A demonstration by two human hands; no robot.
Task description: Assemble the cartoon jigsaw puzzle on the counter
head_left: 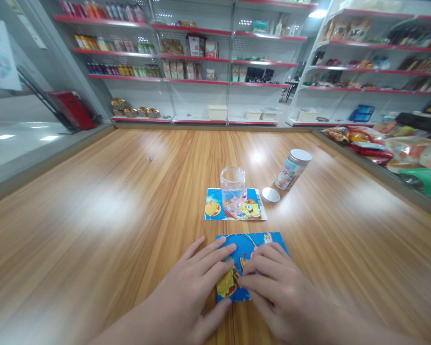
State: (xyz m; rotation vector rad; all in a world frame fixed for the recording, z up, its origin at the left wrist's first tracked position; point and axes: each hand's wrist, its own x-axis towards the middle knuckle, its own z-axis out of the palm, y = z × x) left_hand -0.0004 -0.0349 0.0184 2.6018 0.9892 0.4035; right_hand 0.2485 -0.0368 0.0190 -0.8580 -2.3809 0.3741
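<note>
A blue cartoon picture that looks like a small jigsaw puzzle [249, 244] lies flat on the wooden table in front of me. Across its left side, my left hand [197, 280] rests with the fingers spread. My right hand [276, 278] bends over the right side, its fingers drawn together and touching the picture; whatever may be between them is hidden. Just beyond lies a printed card [212, 203] with a similar cartoon. On that card stands a clear jar [232, 184] without a lid. A round silver lid [270, 194] lies to its right.
A closed canister [292, 170] with a cartoon label stands behind the silver lid. A tiny metallic object [149, 158] sits far left on the table [93, 215]. Packaged snacks [373, 143] line the right edge, and stocked shelves [194, 57] stand at the back.
</note>
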